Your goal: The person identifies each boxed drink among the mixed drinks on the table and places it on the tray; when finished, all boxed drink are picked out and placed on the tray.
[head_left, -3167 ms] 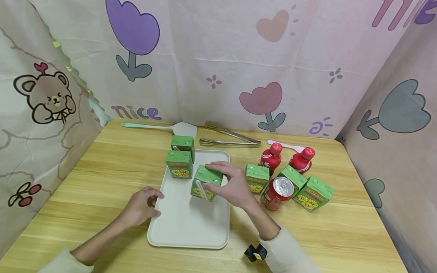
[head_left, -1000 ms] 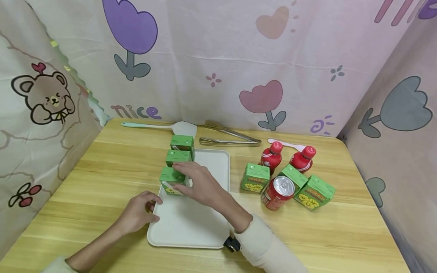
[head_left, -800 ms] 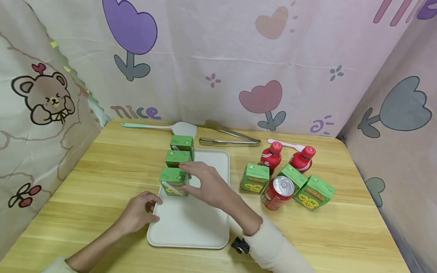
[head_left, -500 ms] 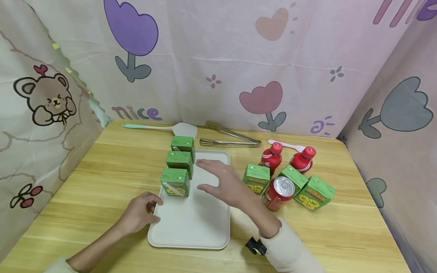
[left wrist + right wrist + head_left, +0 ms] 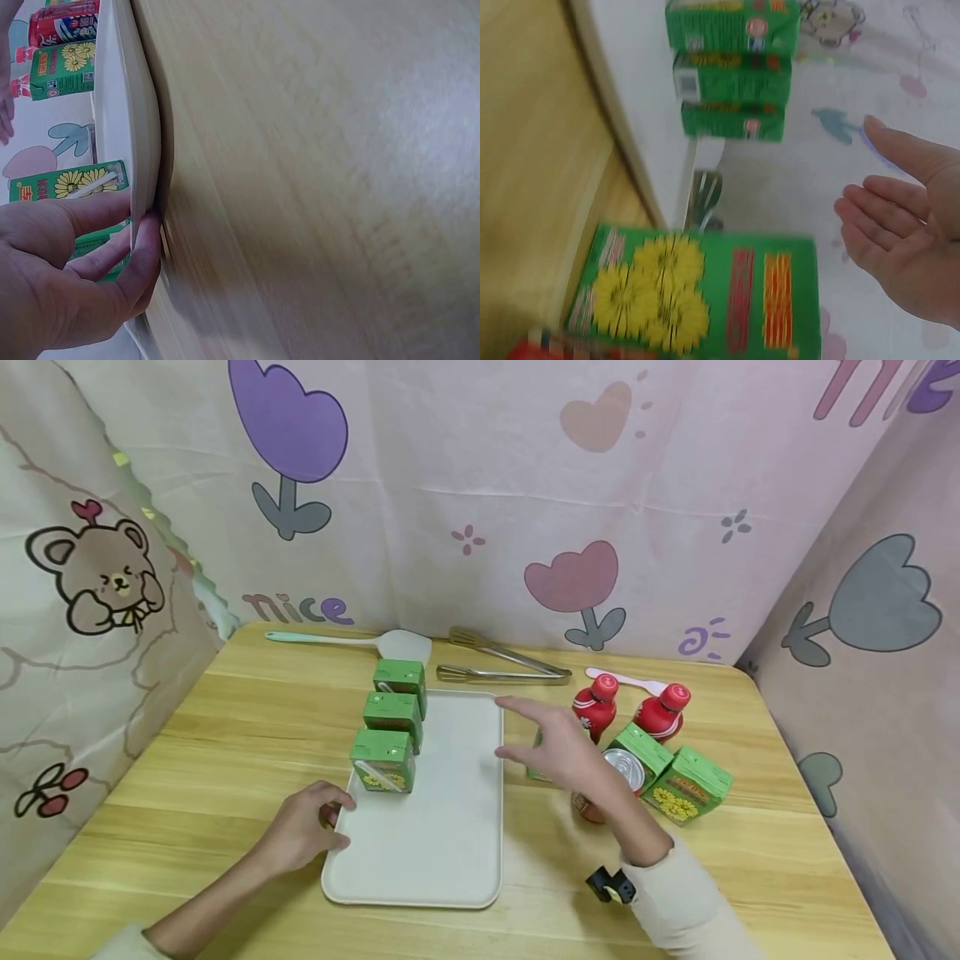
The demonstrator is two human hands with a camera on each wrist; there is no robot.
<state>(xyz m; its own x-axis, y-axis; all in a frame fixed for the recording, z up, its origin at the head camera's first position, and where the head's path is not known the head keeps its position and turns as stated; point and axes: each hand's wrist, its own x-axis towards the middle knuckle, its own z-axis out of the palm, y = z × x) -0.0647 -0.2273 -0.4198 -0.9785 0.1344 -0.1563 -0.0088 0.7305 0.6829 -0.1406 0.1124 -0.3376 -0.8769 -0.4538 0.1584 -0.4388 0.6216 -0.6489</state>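
My left hand (image 5: 300, 827) grips the left rim of a white rectangular tray (image 5: 420, 852); in the left wrist view its thumb and fingers pinch that rim (image 5: 145, 150). Along the tray's left side stand three green drink cartons in a row, a front carton (image 5: 381, 768) with a straw on its face, a middle carton (image 5: 393, 718) and a back carton (image 5: 400, 677). Past the tray's right edge hovers my right hand (image 5: 558, 747), fingers spread and holding nothing. It partly covers another green carton (image 5: 705, 292), which shows its yellow flowers in the right wrist view.
Right of the tray cluster two red bottles (image 5: 596, 706), a red can (image 5: 630, 768) partly behind my right forearm, and two more green cartons (image 5: 686, 785). Along the back lie a spatula (image 5: 405, 646), metal tongs (image 5: 510, 653) and a pink-handled utensil (image 5: 626, 681), before a patterned cloth.
My right hand set a carton at the front of the tray's left row, let go, and moved right beyond the tray. My left hand has stayed at the rim.
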